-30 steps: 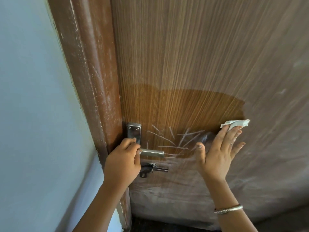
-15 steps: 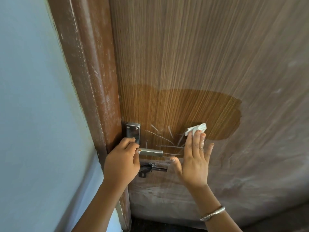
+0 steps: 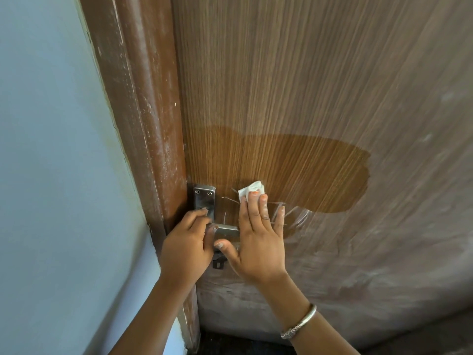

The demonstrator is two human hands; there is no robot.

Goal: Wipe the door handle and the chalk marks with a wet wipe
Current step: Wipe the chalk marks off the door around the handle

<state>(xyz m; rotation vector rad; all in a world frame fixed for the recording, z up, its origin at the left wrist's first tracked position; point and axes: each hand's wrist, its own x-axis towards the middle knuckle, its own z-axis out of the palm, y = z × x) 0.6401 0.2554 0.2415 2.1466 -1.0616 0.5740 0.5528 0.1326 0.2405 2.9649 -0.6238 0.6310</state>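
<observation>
R hand (image 3: pixel 258 242) lies flat on the door (image 3: pixel 307 85), fingers (image 3: pixel 252 208) stretched out straight and close together, palm to the wood. Under the fingertips a small white wet wipe (image 3: pixel 252 189) is pressed vs the door — a crumpled bit of it sticks out just past the index and middle tips. Thumb is spread out to the side, tip near the lever of the door handle (image 3: pixel 225 229), just below it. A metal bangle (image 3: pixel 299 326) sits on the R wrist.

L hand (image 3: pixel 185 248) is curled round the door handle at its root; fingers wrapped over the lever where it meets the steel backplate (image 3: pixel 204 199), thumb tip on the lever. Between the L thumb and the R palm a short piece of lever shows. Below the two thumbs a dark key/lock part (image 3: pixel 217 262) is partly hidden.

Chalk marks (image 3: pixel 279 213) — thin white strokes — lie mostly under and right beside the R fingers: a couple show between the backplate and the index finger, more fan out past the little finger. Above and beyond the R fingertips the wood has a darker, cleaner-looking damp patch (image 3: pixel 294 170); rest of the door looks dusty, pale. Door frame (image 3: pixel 143 111) and a light blue wall (image 3: pixel 51 149) lie to the outer side of the L hand.
</observation>
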